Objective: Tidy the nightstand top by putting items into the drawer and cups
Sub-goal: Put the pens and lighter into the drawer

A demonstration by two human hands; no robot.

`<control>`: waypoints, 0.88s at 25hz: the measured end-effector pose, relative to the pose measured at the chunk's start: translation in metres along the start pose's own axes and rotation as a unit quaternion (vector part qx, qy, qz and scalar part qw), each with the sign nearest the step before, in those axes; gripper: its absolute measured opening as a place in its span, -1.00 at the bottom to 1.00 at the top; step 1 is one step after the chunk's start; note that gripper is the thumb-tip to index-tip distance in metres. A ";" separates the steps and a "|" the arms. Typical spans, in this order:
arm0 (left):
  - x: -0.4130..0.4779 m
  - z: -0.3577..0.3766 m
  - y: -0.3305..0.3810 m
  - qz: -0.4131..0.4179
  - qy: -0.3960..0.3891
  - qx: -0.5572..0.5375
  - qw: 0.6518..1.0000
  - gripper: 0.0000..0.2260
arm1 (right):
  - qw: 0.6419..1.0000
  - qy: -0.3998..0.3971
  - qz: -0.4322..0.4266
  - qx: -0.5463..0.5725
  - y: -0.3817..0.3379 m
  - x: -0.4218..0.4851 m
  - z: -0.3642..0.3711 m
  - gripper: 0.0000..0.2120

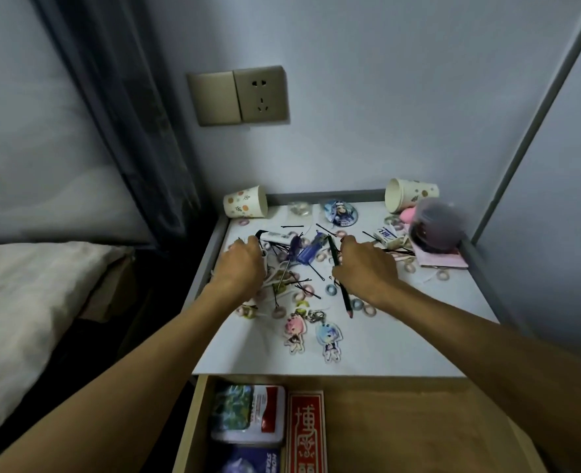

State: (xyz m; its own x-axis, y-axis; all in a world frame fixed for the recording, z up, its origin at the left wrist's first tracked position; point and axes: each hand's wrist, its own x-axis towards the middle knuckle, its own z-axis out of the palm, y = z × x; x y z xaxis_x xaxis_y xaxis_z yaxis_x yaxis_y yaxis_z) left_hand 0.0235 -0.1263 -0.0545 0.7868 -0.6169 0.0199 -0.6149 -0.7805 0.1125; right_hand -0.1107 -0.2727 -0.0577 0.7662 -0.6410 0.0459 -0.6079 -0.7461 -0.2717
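1. Closest to me is the open drawer (401, 421), pulled out under the nightstand top (384, 346). A white and red box (248, 414) and a red box (306, 435) lie at its left side. The rest of its wood floor is bare, so it has lots of room.
2. Up on the top is a big mess: black hair pins (304, 279), little hair rings (331, 289), two cartoon key chains (296, 331), a blue lighter (311, 249) and a round badge (341, 212). None of it is put away yet.
3. Two paper cups sit at the back. The left cup (245, 202) is in the left corner and the right cup (408, 194) is in the right corner. Both lie on their sides.
4. I think my job right now is to pick up the pencil (345, 298) and grab some small things from the pile.
5. To do it well, I should lift the pencil straight up, so it does not sweep rings off the edge. It is long and thin, so the drawer looks like a good home for it.
6. A cup on its side would let things roll out, so I should stand a cup up before I fill it.
7. The pins are thin and flat. Pinching a bunch together should work better than chasing them one by one.
8. My right hand (364, 268) has its fingers and thumb bent round the pencil near its middle. Both ends stick out.
9. My left hand (241, 264) is down in the pile on the left side, fingers curled onto the pins and rings. Its back hides the fingertips, so I cannot tell if it holds anything.
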 end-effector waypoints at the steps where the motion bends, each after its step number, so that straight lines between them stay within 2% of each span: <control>1: 0.003 0.002 0.000 -0.016 -0.004 -0.021 1.000 -0.74 | 1.000 0.001 0.003 0.000 0.001 0.001 0.001 -0.65; 4: 0.006 0.003 0.002 -0.044 -0.012 -0.043 0.998 -0.70 | 1.000 0.004 0.013 -0.006 -0.001 0.006 0.002 -0.69; 8: 0.013 0.004 -0.004 -0.035 -0.026 -0.020 0.999 -0.70 | 1.000 -0.013 0.016 -0.019 -0.004 0.011 0.001 -0.94; 10: 0.013 -0.002 -0.005 -0.038 -0.017 -0.036 0.998 -0.66 | 1.000 -0.002 0.022 -0.016 -0.003 0.014 0.000 -0.93; 12: 0.008 -0.014 -0.005 -0.045 0.003 -0.069 0.997 -0.62 | 1.000 0.013 0.025 0.010 -0.005 0.018 -0.003 -0.82; 15: -0.009 -0.039 -0.010 -0.064 0.019 -0.180 0.981 -0.72 | 0.999 0.025 0.022 0.039 -0.014 0.022 -0.012 -0.68; 17: -0.031 -0.051 -0.017 -0.081 0.009 -0.312 0.946 -0.84 | 0.998 0.028 0.001 0.057 -0.023 0.026 -0.018 -0.69; 18: -0.045 -0.054 -0.020 -0.095 0.001 -0.400 0.912 -0.88 | 0.997 0.021 -0.014 0.071 -0.029 0.028 -0.021 -0.70; 20: -0.072 -0.061 -0.025 -0.128 -0.032 -0.562 0.817 -0.89 | 0.995 -0.005 -0.041 0.092 -0.043 0.033 -0.022 -0.76; 22: -0.086 -0.061 -0.028 -0.145 -0.059 -0.648 0.745 -0.90 | 0.995 -0.032 -0.047 0.088 -0.053 0.040 -0.019 -0.89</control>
State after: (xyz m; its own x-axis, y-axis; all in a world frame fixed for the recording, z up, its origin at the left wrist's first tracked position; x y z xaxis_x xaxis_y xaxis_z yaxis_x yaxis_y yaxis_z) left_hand -0.0241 -0.0453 0.0012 0.8191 -0.5052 -0.2720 0.2100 -0.1772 0.9615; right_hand -0.0517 -0.2624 -0.0232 0.8330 -0.5529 0.0192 -0.4915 -0.7556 -0.4330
